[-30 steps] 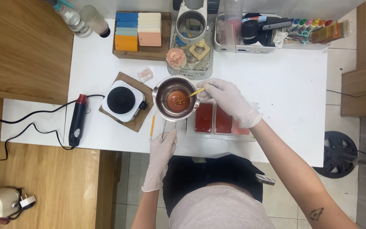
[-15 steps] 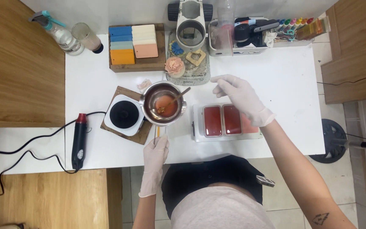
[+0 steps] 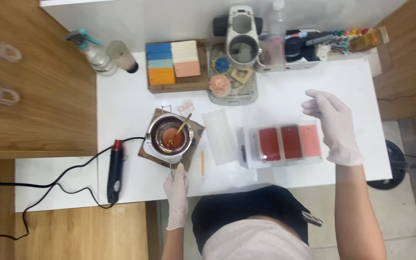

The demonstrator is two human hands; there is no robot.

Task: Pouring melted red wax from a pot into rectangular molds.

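My left hand [image 3: 176,187], in a white glove, grips the thin handle of a metal pot [image 3: 158,144]. The pot holds reddish-brown liquid and sits over the hot plate on a wooden board [image 3: 196,130]. A wooden stick [image 3: 184,123] leans inside the pot. My right hand [image 3: 332,121], also gloved, hovers with fingers apart and nothing in it, above the right end of a white mould tray [image 3: 247,153]. The mould's three cavities are filled, two with dark red and one with pink.
A black heat gun [image 3: 115,171] with its cable lies left of the pot. An orange stick [image 3: 202,162] and a clear sheet [image 3: 220,135] lie between pot and mould. At the back stand coloured soap blocks [image 3: 173,65], flower soaps [image 3: 220,83], a spray bottle [image 3: 92,52] and a white appliance [image 3: 243,41].
The pot has moved left from beside the mould onto the hot plate. My right hand has let go of the stick and drawn away to the right.
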